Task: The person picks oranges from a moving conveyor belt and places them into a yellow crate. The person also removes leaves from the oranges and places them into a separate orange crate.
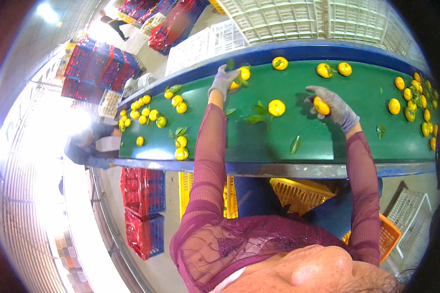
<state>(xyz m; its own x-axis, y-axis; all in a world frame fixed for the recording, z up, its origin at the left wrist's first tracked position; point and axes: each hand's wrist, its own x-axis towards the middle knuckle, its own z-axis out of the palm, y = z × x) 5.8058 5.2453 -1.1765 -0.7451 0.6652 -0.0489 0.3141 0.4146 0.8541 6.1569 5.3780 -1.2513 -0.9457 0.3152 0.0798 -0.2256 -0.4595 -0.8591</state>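
My right hand (pixel 335 106), in a grey glove, holds an orange-yellow mandarin (pixel 321 105) above the green conveyor belt (pixel 249 143). The gloved left hand (pixel 224 78) is at the belt's far side, its fingers against a leafy mandarin (pixel 244 73); a second fruit (pixel 234 85) is partly covered there. Whether the left fingers grip either one cannot be told. Between my hands lies a single mandarin (pixel 276 108) beside loose green leaves (pixel 255 119). Farther along the far side are another mandarin (pixel 280 63) and a pair, one of them leafy (pixel 323 70).
Mandarins cluster at the belt's left end (pixel 143 113) and right end (pixel 412 99). A blue rail (pixel 300 51) backs the belt, with white crates (pixel 278 18) behind. Yellow crates (pixel 302 190) stand below the near metal edge (pixel 278 169). Another person (pixel 90 143) bends at the left end.
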